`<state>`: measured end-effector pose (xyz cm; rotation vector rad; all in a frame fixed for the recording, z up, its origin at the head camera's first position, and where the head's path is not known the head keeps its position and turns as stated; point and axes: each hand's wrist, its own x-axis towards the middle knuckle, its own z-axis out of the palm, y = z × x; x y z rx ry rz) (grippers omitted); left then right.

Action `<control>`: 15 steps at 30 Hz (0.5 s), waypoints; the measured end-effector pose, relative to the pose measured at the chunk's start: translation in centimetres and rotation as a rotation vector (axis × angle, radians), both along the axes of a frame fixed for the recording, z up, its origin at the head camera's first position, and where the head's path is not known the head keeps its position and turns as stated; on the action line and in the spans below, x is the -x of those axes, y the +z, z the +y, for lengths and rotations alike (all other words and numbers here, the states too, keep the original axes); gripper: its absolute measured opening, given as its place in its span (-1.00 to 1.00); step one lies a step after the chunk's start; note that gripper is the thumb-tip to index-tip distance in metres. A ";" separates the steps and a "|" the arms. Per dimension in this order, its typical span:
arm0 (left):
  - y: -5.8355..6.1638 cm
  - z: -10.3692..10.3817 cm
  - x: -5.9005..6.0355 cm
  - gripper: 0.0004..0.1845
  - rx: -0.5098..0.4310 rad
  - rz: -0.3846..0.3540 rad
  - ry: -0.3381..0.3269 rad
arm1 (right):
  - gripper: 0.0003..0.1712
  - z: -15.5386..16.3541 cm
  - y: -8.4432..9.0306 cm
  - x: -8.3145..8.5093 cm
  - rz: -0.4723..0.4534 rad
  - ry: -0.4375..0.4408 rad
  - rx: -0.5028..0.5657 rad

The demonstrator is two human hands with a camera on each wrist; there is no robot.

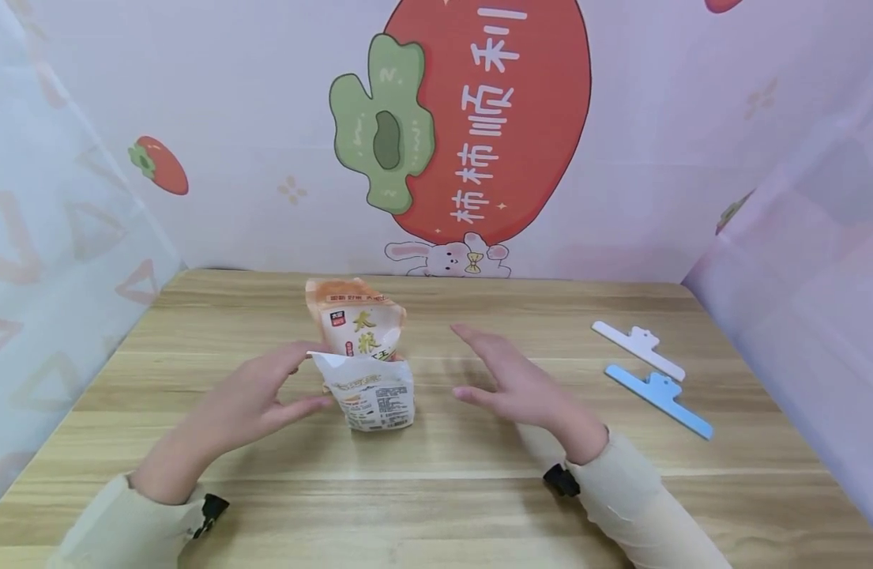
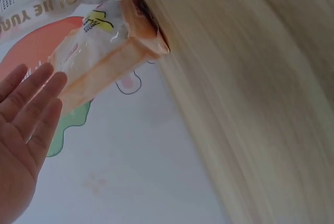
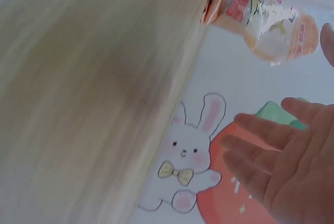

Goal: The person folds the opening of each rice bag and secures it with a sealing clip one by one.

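Two food bags stand one behind the other, left of the table's middle in the head view. In front is a small white printed bag (image 1: 375,395), its top edge flaring to the left. Behind it rises an orange-and-white bag (image 1: 361,324) with large gold characters. My left hand (image 1: 247,399) is at the white bag's left side, thumb and fingers spread around that edge without gripping. The left wrist view shows its fingers (image 2: 44,112) straight. Off to the bags' right, my right hand (image 1: 517,383) hovers over the table, palm turned inward, fingers extended, holding nothing.
On the right of the wooden table (image 1: 436,506) lie a white bag clip (image 1: 635,348) and a blue bag clip (image 1: 660,399), roughly parallel. A printed cloth backdrop (image 1: 230,103) encloses the table at the back and both sides.
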<state>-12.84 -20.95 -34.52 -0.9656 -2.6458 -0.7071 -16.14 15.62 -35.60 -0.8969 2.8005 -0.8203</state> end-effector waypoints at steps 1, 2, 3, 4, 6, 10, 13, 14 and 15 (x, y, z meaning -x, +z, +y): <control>0.0 0.1 0.1 -0.39 -0.009 -0.012 -0.012 | 0.00 -0.4 0.0 0.0 -0.014 0.010 0.004; -0.1 0.2 0.2 -0.41 -0.016 -0.019 -0.026 | -0.01 -0.8 -0.1 0.0 -0.026 0.021 0.006; -0.2 0.3 0.3 -0.41 -0.023 -0.026 -0.040 | -0.02 -1.2 -0.1 0.0 -0.040 0.030 0.009; -0.3 0.4 0.4 -0.42 -0.030 -0.033 -0.052 | -0.04 -1.5 -0.1 0.0 -0.049 0.042 0.013; -0.4 0.6 0.5 -0.43 -0.048 -0.052 -0.070 | -0.06 -2.2 -0.1 -0.1 -0.068 0.063 0.021; -0.8 1.0 0.5 -0.47 -0.073 -0.108 -0.079 | -0.09 -3.3 0.0 -0.5 -0.098 0.100 0.032; -0.9 1.2 0.6 -0.48 -0.082 -0.150 -0.083 | -0.10 -4.0 0.2 -0.7 -0.130 0.112 0.050; -1.0 1.3 0.6 -0.48 -0.084 -0.161 -0.087 | -0.12 -4.1 0.2 -0.8 -0.138 0.119 0.062; -1.0 1.4 0.6 -0.47 -0.089 -0.171 -0.092 | -0.13 -4.2 0.2 -0.8 -0.149 0.125 0.075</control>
